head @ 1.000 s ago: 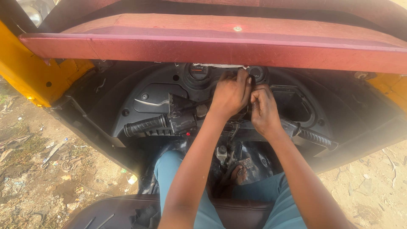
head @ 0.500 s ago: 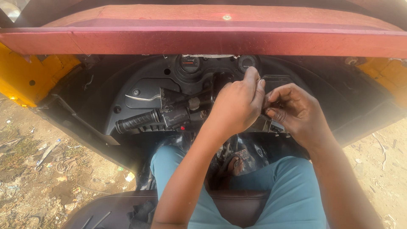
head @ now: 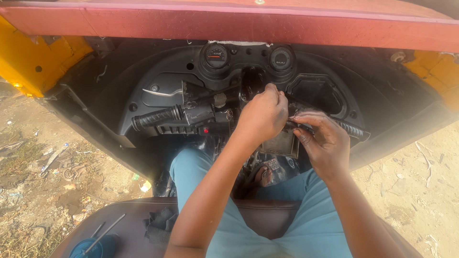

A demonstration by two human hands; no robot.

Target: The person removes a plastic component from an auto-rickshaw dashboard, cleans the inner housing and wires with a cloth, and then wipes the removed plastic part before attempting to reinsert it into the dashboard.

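My left hand (head: pixel 260 117) is closed at the centre of the handlebar (head: pixel 191 113); my right hand (head: pixel 322 141), just beside it, pinches the right grip (head: pixel 351 129).

Two bare forearms reaching forward and up from the lower edge of the view, side by side. Left hand (head: pixel 260 117) raised higher, knuckles up, fingers curled tightly under into a loose fist — fingertips hidden. Right hand (head: pixel 321 141) just beside it and slightly lower, wrist bent, thumb and forefinger pinched together near the left hand's knuckles. Knees in light blue trousers below.
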